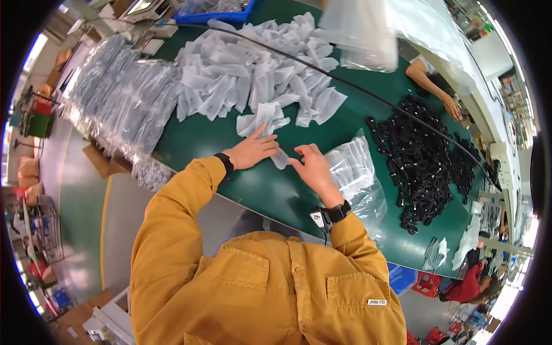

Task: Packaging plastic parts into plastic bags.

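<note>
A small frosted plastic bag [280, 159] lies on the green table between my two hands, at the near side of a heap of similar bags [241, 75]. My left hand [253, 152] is flat over it, fingers stretched out and pointing right and away. From the right, my right hand [313, 168] has its thumb and forefinger bent together at the small bag's right end, and the other fingers are curled. Just right of this hand is a larger clear bag [353, 167] with pale packets inside.
Stacked clear-wrapped packets [121, 92] cover the table's left end. A pile of black corded items [417, 161] lies at right, near another person's arm [431, 83]. A dark cable [345, 80] crosses above the table. Large plastic sheets [368, 34] hang over the far edge.
</note>
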{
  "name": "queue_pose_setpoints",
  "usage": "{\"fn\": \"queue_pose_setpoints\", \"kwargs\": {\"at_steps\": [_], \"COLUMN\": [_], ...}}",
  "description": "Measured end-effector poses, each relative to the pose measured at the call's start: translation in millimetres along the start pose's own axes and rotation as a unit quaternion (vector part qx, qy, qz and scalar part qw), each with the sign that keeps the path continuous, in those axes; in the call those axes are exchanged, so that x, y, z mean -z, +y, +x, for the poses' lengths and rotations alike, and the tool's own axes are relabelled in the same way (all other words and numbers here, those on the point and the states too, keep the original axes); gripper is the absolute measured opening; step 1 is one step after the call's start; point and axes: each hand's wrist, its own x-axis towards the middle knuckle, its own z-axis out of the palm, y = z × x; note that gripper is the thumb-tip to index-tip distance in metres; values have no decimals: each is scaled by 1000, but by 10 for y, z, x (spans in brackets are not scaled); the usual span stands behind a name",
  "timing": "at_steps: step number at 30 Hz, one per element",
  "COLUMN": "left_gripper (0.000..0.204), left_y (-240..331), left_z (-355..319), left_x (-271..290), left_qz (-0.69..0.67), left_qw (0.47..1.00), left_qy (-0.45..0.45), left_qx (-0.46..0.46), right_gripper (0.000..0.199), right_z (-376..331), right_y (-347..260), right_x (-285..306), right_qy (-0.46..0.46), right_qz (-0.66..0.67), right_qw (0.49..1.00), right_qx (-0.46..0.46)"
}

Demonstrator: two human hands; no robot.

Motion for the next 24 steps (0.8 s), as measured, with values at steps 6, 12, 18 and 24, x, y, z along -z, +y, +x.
{"fn": "queue_pose_setpoints", "kwargs": {"at_steps": [6, 12, 18, 24], "left_gripper": [39, 42, 19, 8], "left_y": [466, 674, 703, 1008], "left_z": [-252, -216, -219, -179], "left_x": [-69, 167, 175, 263], "left_qz": [-96, -357, -429, -349], "left_qw": [967, 766, 790, 814], "left_qy": [132, 349, 218, 347], "left_qx": [196, 405, 380, 308], "right_gripper": [28, 35, 33, 36], "right_z": [53, -62, -350, -285], "right_y": [159, 468, 204, -120], "right_x": [-812, -759, -563, -540], "right_qy": [-69, -171, -196, -181], "right_qz": [-160, 199, 313, 295], "right_qw": [984, 960, 927, 938], "right_qx": [17, -101, -58, 21]}}
